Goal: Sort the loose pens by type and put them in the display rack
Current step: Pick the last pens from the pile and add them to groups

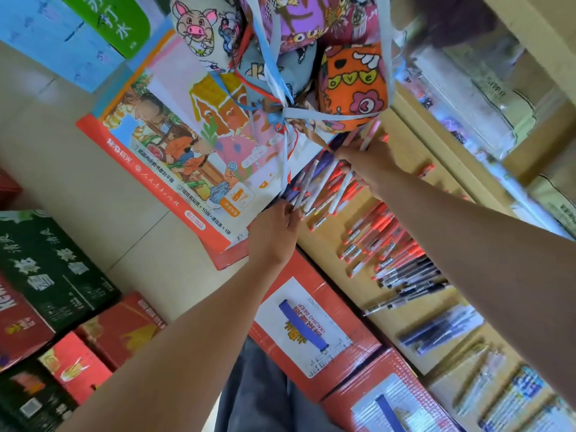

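Two hands are on the job, both at the far end of the rack (pixel 405 319). Between them I hold a fanned bunch of pens (pixel 314 185), mostly white barrels with red tips, a few darker ones mixed in.

Left hand (pixel 274 232): off the rack's edge, fingertips pinched on the near ends of the pens. Grip is on the tips only; the palm faces away from me.

Right hand (pixel 369 165): over the rack's far end, fingers curled round the other ends of the same bunch. One pale pink-and-white pen sticks up past the knuckles. Motion blur here; I cannot tell how many pens this hand has.

Pens' position: lifted, slanting across the rack's far corner, above the loose ones lying there.

Rack contents, from the far end toward me: red pens (pixel 374 232) in a rough slanted row, then dark pens (pixel 411 275) packed just beside them, then blue pens (pixel 442 332) well apart. Nearer compartments are too blurred to read.

Beyond the rack's far end hangs a tied bundle of printed pouches (pixel 352 82). A red carton (pixel 308 325) stands against the rack's outer side.
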Tool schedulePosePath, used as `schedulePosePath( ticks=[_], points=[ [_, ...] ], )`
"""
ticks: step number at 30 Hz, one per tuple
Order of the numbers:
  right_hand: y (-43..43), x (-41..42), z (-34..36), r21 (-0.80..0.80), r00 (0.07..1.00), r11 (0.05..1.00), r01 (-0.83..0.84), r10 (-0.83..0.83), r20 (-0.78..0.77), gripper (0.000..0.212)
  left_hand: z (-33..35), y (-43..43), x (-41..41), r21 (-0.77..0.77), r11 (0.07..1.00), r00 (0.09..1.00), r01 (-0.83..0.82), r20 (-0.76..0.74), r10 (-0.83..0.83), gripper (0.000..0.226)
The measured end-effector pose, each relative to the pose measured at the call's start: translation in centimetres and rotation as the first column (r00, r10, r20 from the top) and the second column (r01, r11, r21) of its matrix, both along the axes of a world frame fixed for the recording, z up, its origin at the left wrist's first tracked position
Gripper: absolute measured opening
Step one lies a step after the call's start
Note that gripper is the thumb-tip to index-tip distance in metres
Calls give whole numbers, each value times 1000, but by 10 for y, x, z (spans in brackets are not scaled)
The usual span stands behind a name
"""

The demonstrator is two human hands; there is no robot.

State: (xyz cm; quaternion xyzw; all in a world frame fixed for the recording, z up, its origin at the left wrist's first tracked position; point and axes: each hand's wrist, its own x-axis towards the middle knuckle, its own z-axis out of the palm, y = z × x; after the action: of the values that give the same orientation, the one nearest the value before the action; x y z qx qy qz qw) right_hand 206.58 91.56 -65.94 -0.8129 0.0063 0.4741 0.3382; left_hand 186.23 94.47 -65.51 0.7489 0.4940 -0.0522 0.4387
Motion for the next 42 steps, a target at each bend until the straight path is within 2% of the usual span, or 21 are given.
schedulePosePath(
  ticks=[3, 5, 7, 10, 13, 16, 20, 22, 26, 29, 33, 35, 37, 40, 42],
  points=[
    [-11, -4, 10, -10, 983, 993, -119, 116, -140, 13, 3, -2, 3, 21, 999, 999, -39, -20, 39, 23],
    [-18, -8, 12, -2, 970, 987, -162, 159, -182, 15, 5, -4, 5, -30, 997, 997, -77, 12, 77, 19],
    [-24, -14, 12, 22, 973, 990, -139, 140, -185, 17, 6, -8, 8, -180, 979, 990, -94, 86, 111, 15],
    [-34, -21, 16, 53, 975, 997, -51, 61, -214, 15, 16, -16, 11, -423, 896, 962, -137, 160, 223, 16],
    [-51, -25, 20, 114, 968, 993, -17, 45, -247, 18, 23, -23, 10, -500, 858, 953, -114, 189, 237, 22],
    [-72, -27, 25, 189, 951, 978, 92, -30, -308, 7, 24, -31, 9, -518, 850, 973, -99, 127, 191, 20],
    [-106, -31, 31, 215, 916, 947, 238, -146, -373, 16, 30, -45, 15, -546, 838, 988, -24, 116, 104, 21],
    [-125, -35, 35, 225, 924, 943, 246, -158, -348, 11, 34, -54, 19, -565, 825, 988, 22, 136, 66, 21],
    [-159, -45, 37, 247, 936, 916, 317, -259, -240, 18, 39, -69, 27, -567, 816, 985, 116, 169, -23, 18],
    [-179, -54, 39, 199, 930, 916, 348, -311, -194, 15, 41, -79, 29, -548, 802, 969, 237, 192, -155, 20],
    [-204, -68, 41, 172, 931, 924, 341, -307, -197, 28, 43, -92, 32, -565, 761, 948, 319, 182, -262, 14],
    [-218, -73, 41, 169, 926, 913, 372, -352, -138, 28, 43, -101, 36, -507, 775, 925, 378, 183, -332, 15],
    [-233, -77, 42, 174, 899, 882, 438, -426, -105, 16, 38, -111, 40, -418, 799, 902, 432, 182, -392, 20],
    [-261, -80, 44, 195, 851, 829, 524, -500, -164, 18, 27, -129, 46, -347, 784, 856, 514, 145, -497, 27],
    [-280, -84, 46, 188, 861, 847, 497, -455, -225, 16, 22, -146, 52, -364, 776, 852, 516, 127, -507, 22]
  ],
)
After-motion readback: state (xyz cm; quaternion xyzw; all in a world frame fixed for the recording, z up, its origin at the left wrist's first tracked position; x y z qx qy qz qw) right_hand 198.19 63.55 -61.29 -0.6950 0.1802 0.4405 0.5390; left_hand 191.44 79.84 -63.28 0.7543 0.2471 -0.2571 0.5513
